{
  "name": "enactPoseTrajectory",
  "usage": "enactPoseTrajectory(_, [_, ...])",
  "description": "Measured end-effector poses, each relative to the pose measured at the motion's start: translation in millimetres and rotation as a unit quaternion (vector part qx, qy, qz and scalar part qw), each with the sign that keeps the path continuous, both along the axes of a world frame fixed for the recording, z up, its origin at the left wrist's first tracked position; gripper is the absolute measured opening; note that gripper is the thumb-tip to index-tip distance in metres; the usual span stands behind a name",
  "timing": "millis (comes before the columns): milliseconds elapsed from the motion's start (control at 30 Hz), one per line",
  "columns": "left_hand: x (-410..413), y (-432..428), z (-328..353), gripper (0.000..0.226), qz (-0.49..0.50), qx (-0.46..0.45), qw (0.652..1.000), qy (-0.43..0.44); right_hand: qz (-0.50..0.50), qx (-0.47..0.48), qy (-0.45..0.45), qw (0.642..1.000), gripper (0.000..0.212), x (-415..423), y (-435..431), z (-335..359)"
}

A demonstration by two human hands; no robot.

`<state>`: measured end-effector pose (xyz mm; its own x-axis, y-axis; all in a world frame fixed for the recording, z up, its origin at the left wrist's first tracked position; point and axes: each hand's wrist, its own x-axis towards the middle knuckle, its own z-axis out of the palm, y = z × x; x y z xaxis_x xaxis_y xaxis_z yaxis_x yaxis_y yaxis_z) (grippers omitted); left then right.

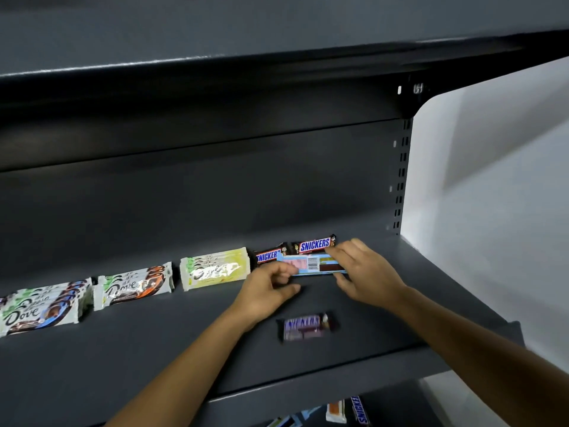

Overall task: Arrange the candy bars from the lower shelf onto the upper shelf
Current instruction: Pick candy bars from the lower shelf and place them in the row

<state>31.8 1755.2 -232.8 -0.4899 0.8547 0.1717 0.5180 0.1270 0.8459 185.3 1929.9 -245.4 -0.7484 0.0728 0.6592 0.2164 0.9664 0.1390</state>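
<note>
A light-blue bar (311, 265) held low over the upper shelf (184, 349).
Left hand (264, 291) and right hand (363, 272) pinch its ends, barcode up, just before two brown SNICKERS bars (314, 245); purple SNICKERS (304, 326) farther before them, Dove packs (132, 286) leftward.

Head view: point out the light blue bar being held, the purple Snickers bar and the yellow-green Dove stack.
light blue bar (311, 265), head view, on its barcode panel.
purple Snickers bar (304, 327), head view, middle of the wrapper.
yellow-green Dove stack (214, 271), head view, on the front wrapper's face.
</note>
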Motion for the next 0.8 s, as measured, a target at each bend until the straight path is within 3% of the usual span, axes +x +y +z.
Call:
enactPoseTrajectory(100, [5.1,-7.5,6.2,0.035,-0.101,-0.057,0.992,0.048,-0.002,-0.022,0.007,1.0,0.05,-0.8,6.8,-5.3])
enactPoseTrajectory(200, [13.5,-16.8,19.6,0.05,-0.211,-0.159,0.957,0.119,-0.005,-0.044,0.022,0.999,0.046,-2.9,14.2,-5.2])
enactPoseTrajectory(300, [19.5,-19.6,21.3,0.044,-0.204,-0.22,0.911,0.284,-0.001,-0.047,0.026,0.999,0.042,-6.2,19.9,-3.7])
enactPoseTrajectory(367, [21.1,-16.9,21.5,0.037,-0.179,-0.22,0.906,0.313,0.001,-0.047,0.03,0.998,0.041,-8.4,21.3,-4.1])
enactPoseTrajectory(533, [17.9,-3.6,23.4,0.03,-0.143,-0.193,0.934,0.266,0.014,-0.045,0.031,0.998,0.047,-13.6,18.5,-8.0])
enactPoseTrajectory(800, [2.8,3.7,12.6,0.034,-0.086,-0.03,0.988,0.122,-0.012,-0.073,0.033,0.997,0.048,-10.0,23.3,-11.8])
